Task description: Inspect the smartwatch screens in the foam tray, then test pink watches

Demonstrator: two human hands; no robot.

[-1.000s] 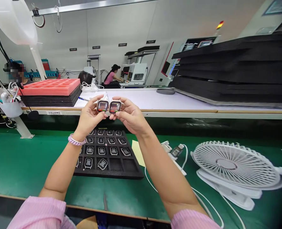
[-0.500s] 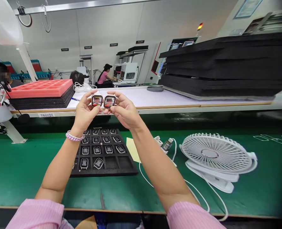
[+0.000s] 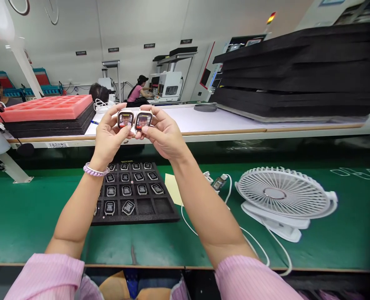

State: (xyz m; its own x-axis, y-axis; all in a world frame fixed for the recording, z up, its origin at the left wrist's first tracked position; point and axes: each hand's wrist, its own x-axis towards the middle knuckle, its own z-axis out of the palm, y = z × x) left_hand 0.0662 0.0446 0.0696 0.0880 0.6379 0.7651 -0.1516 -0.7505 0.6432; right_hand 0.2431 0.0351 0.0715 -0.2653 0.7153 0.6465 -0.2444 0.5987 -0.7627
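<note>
My left hand (image 3: 109, 132) pinches a smartwatch (image 3: 126, 119) by its edges, thumb at the lower right corner. In my right hand (image 3: 162, 131) is a second smartwatch (image 3: 143, 120), thumb at its lower edge. Both are strapless cases held upright side by side, their lit screens turned toward me and showing coloured pictures. Below the hands, a black foam tray (image 3: 147, 217) lies on the green bench, with several watches in its compartments. Two front compartments at the right hold no watch. My left forearm covers the tray's left side.
A white fan (image 3: 275, 193) lies at the right with cables nearby. Yellow paper (image 3: 173, 189) sits beside the tray. On the raised shelf (image 3: 185, 125) are a red foam tray (image 3: 49, 107) and stacked black foam (image 3: 291, 75). Other people work in the background.
Both hands and the watches appear slightly higher in the view, as does the whole scene. The grips stay the same, and the screen pictures look slightly different.
</note>
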